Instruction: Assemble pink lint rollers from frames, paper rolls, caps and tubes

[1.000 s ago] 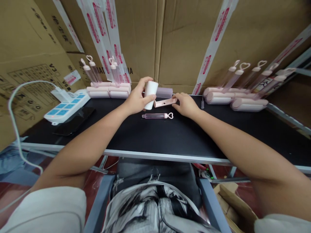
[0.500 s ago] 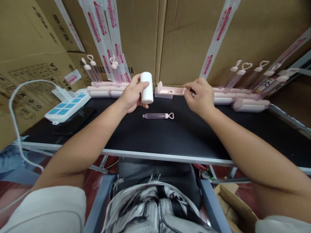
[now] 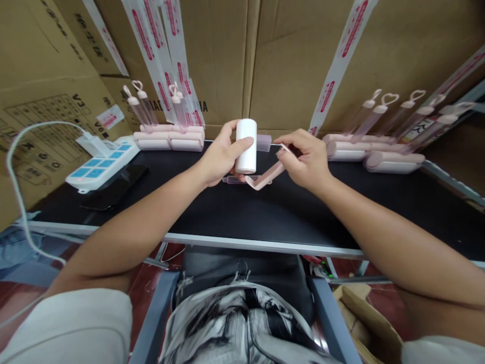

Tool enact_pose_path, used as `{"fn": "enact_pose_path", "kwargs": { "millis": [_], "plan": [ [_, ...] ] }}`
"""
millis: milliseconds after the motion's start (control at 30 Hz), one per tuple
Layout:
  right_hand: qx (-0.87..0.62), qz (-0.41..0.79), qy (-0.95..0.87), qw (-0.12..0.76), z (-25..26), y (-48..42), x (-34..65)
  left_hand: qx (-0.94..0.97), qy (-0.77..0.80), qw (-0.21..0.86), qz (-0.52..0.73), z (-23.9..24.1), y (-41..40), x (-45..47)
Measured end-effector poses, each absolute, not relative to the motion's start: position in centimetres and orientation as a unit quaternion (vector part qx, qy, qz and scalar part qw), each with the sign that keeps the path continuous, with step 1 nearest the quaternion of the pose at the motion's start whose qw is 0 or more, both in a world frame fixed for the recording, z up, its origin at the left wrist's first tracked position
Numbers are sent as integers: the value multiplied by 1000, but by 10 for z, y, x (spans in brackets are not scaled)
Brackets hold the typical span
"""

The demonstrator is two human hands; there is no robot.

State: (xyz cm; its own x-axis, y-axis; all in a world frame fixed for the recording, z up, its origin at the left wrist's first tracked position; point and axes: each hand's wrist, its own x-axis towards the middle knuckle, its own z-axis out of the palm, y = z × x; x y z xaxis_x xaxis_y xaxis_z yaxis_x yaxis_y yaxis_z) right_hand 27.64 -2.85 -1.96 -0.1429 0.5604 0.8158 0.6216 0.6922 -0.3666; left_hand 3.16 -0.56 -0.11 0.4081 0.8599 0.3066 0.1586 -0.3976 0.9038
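My left hand [image 3: 223, 156] is closed around a smooth white cylinder [image 3: 246, 146], held upright above the table. In my right hand [image 3: 305, 159] is a pale pink plastic holder piece [image 3: 270, 174], pinched at one end. It slants down to the left, its bent tip close under the cylinder; whether they touch I cannot tell. Beneath, a clear pinkish tube [image 3: 232, 180] with a heart-shaped loop lies on the black table, mostly hidden by the piece and my left fingers. Just behind the cylinder stands a small translucent block [image 3: 264, 143].
Pink cylindrical units [image 3: 185, 139] with upright loop-topped tubes line the back left, and several more units [image 3: 348, 150] the back right. A white power strip [image 3: 102, 164] and a dark phone [image 3: 115, 187] lie at left. Cardboard [image 3: 288, 65] walls the back of the black table [image 3: 242, 220].
My left hand has moved right and slightly down with the white cylinder. The pink piece in my right hand has tilted, its free end swinging down and over the tube on the table.
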Motion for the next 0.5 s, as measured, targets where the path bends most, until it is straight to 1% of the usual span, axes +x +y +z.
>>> {"fn": "enact_pose_path", "kwargs": {
  "millis": [133,233,400,500],
  "plan": [
    [-375,83,-735,559,-18,-37,269,748,354,401,394,-3,-14,36],
    [-379,158,-708,574,-21,-37,265,749,346,409,390,-5,-16,37],
    [-375,225,-680,588,-29,-27,265,768,329,406,371,-8,-20,40],
    [-376,248,-674,586,-33,-23,264,766,313,442,346,-7,-23,41]
  ]
}}
